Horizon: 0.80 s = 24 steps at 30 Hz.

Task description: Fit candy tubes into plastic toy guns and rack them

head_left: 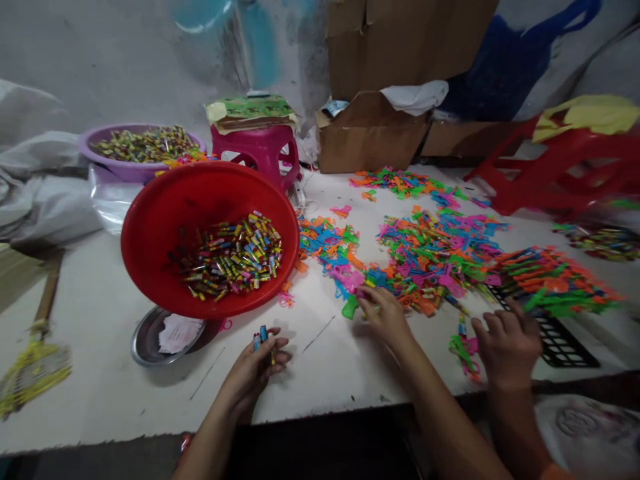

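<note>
My left hand (256, 368) rests on the white table (100, 300) near its front edge. It is closed around a few small colourful tubes (262, 335) that stick up from the fingers. My right hand (384, 315) reaches forward to the near edge of a heap of bright plastic toy pieces (430, 257), fingers pinched on a pink piece (356, 285) beside a green one. A tilted red basin (150, 227) holding many of the same small tubes stands just behind my left hand.
Another person's hand (506, 343) lies right of mine, by a black grid tray (560, 340) stacked with toy pieces. A metal dish (145, 341) props the red basin. At the back stand a purple basin (90, 143), pink stool (260, 150), cardboard boxes (370, 133) and a red chair (560, 167).
</note>
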Available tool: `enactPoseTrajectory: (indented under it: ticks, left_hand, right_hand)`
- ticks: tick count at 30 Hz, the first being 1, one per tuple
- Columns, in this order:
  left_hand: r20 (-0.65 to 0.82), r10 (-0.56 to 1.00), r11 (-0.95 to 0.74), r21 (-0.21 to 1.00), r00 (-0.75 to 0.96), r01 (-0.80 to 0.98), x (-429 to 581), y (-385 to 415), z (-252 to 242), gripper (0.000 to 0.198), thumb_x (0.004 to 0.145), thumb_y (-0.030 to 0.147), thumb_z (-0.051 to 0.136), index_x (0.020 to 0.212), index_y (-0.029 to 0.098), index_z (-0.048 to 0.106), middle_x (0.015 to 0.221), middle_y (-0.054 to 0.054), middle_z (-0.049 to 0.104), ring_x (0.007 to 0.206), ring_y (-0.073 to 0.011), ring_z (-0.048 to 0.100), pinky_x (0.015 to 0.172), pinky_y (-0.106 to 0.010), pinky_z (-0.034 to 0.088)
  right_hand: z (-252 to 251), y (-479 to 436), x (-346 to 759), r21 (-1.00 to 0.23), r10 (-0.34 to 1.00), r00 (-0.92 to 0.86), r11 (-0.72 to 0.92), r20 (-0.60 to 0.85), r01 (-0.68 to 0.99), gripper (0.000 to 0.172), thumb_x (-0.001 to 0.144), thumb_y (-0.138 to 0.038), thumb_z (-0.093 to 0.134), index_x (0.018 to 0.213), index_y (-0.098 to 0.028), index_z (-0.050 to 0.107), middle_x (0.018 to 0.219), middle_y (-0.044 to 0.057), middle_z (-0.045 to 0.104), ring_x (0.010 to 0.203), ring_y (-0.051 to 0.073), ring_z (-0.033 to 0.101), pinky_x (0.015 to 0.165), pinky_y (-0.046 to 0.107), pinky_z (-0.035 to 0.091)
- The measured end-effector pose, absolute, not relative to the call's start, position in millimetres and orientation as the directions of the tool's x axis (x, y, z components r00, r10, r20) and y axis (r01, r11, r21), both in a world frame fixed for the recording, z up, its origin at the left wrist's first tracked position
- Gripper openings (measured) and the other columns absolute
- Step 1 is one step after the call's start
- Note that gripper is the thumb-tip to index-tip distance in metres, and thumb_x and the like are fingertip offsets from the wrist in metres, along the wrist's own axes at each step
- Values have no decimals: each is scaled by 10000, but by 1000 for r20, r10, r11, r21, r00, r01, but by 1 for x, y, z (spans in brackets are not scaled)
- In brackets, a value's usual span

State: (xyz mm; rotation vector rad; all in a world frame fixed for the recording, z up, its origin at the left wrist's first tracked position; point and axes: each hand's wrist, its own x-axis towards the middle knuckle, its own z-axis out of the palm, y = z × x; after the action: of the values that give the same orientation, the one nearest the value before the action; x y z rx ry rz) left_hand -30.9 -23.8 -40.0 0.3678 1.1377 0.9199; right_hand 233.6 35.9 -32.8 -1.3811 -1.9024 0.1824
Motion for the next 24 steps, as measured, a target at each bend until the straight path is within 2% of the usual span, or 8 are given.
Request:
enactPoseTrajectory:
  ticks: [4, 7, 9, 11, 13, 16, 21, 24]
  left_hand:
    - [-565, 817, 550, 701, 116, -454, -11, -19, -26, 309, 703, 179, 634, 976, 161, 493, 856, -50, 634, 617, -127, 641, 465, -177, 483]
    - [-531, 845, 501, 740, 69, -449, -13, -21, -24, 308, 684, 188, 653, 956, 155, 512, 865, -47, 623, 643, -135, 642, 476, -184, 488]
    - [-545, 837, 508, 736, 53, -448, -19, -24, -30, 323, 678, 214, 663, 959, 162, 513, 827, -34, 620, 619, -126, 636, 460, -179, 478]
    - [-565, 823, 529, 722, 60, -446, -19, -27, -38, 311, 672, 237, 671, 929, 158, 515, 791, -27, 618, 585, -116, 627, 421, -162, 448]
    - [-564, 823, 534, 728, 66, -430, -14, -28, -44, 286, 668, 252, 675, 885, 145, 523, 804, -40, 623, 588, -118, 629, 415, -159, 438]
    - [-530, 847, 501, 761, 50, -413, -6, -28, -43, 272, 676, 266, 668, 877, 134, 542, 861, -62, 629, 631, -129, 637, 457, -174, 462]
    - [-549, 829, 454, 772, -105, -444, -37, -33, -35, 227, 694, 245, 651, 871, 136, 560, 817, -52, 637, 611, -110, 627, 462, -160, 461]
    - [-584, 805, 491, 754, -102, -437, -53, -34, -37, 228, 723, 237, 623, 912, 119, 573, 782, -65, 646, 640, -115, 633, 495, -160, 481]
  right_hand:
    - [-39, 27, 235, -518, 873, -61, 342, 484, 784, 260, 827, -289, 418, 963, -201, 621, 809, 68, 648, 743, 191, 569, 714, 317, 432]
    - [-36, 35, 254, -462, 788, 284, 1, 547, 887, 343, 802, -304, 435, 1044, -116, 588, 934, 152, 614, 862, 266, 529, 799, 424, 378]
    - [-32, 44, 255, -411, 747, 375, -150, 549, 899, 391, 785, -301, 454, 1091, -82, 558, 1042, 194, 564, 960, 311, 474, 846, 473, 317]
    - [-33, 54, 231, -399, 850, 269, -76, 453, 914, 348, 805, -296, 434, 1057, -107, 580, 1041, 173, 570, 966, 290, 474, 858, 436, 311]
    - [-38, 62, 186, -439, 958, 28, 106, 287, 892, 308, 839, -332, 400, 969, -160, 620, 954, 122, 609, 914, 240, 505, 841, 369, 331]
    - [-49, 71, 118, -445, 986, -134, 166, 103, 880, 332, 817, -425, 444, 995, -193, 602, 962, 105, 599, 941, 237, 492, 816, 352, 335]
    - [-59, 60, 118, -500, 988, -155, 138, 7, 855, 164, 786, -279, 495, 738, -179, 615, 787, 65, 621, 797, 182, 539, 718, 281, 366]
    - [-57, 39, 160, -641, 990, -143, 106, -7, 760, 182, 784, -270, 483, 664, -179, 584, 669, 20, 597, 657, 146, 538, 604, 239, 381]
